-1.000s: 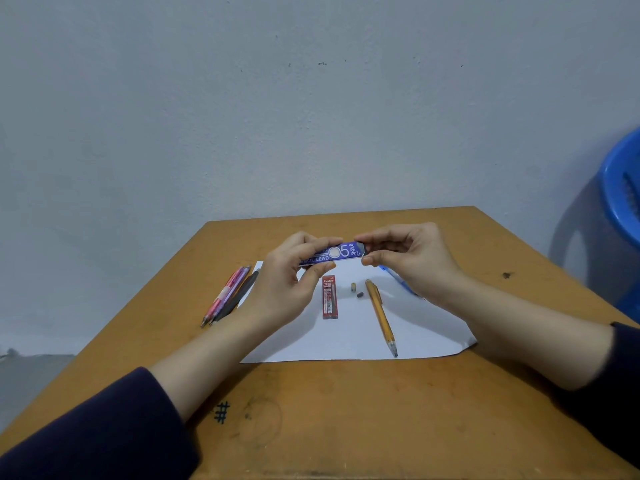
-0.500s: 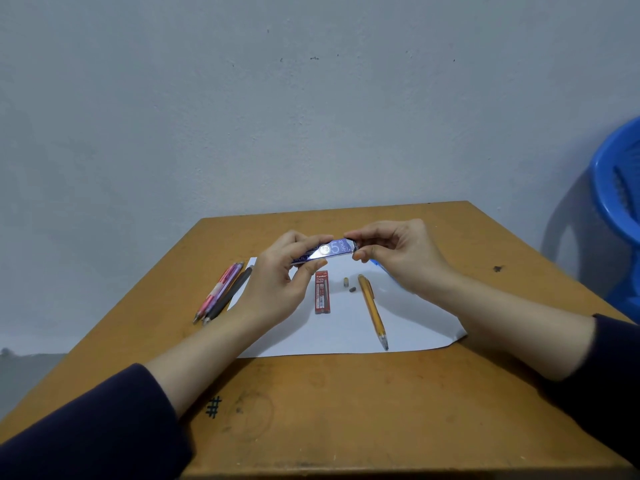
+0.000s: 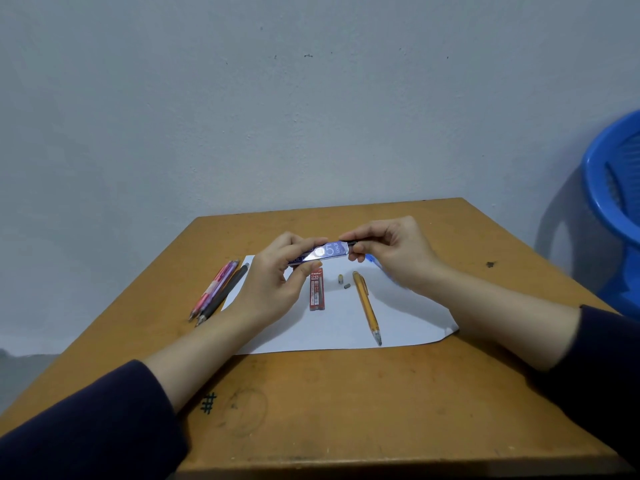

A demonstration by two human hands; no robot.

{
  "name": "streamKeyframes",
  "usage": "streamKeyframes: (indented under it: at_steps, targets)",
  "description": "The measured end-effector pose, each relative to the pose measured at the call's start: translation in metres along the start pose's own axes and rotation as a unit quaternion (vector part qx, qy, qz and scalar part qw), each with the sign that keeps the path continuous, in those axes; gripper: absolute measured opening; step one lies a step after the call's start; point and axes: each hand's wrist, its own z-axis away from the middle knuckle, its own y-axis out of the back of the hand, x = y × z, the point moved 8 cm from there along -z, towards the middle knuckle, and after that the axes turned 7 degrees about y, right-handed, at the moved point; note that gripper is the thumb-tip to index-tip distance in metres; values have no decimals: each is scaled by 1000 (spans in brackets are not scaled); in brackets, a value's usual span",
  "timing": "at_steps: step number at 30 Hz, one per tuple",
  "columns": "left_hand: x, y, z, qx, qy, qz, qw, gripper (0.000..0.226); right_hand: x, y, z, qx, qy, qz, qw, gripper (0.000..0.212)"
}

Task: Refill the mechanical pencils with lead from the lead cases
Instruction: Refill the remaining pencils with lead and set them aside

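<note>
My left hand (image 3: 277, 282) grips a blue lead case (image 3: 323, 252) above a white sheet of paper (image 3: 343, 327). My right hand (image 3: 391, 254) pinches the case's right end, where a dark tip sticks out. On the paper lie a red lead case (image 3: 317, 289), an orange mechanical pencil (image 3: 366, 306) and two small grey pieces (image 3: 343, 282). A blue pencil (image 3: 375, 263) lies partly hidden under my right hand. Pink and dark pencils (image 3: 216, 292) lie left of the paper.
The wooden table (image 3: 346, 403) stands against a grey wall. A blue plastic chair (image 3: 616, 202) stands to the right of the table. A pen-drawn hash mark (image 3: 209, 402) is on the near tabletop.
The blue case has tilted slightly and catches glare, and its right end now shows a dark tip between my right fingers. Both hands stay at the same spot over the paper.
</note>
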Motion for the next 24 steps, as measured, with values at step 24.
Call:
streamKeyframes:
  at_steps: [24]
  targets:
    - [-2,0,2,18,152,67,986,40,19,-22,12,121,-125,-319,932,23]
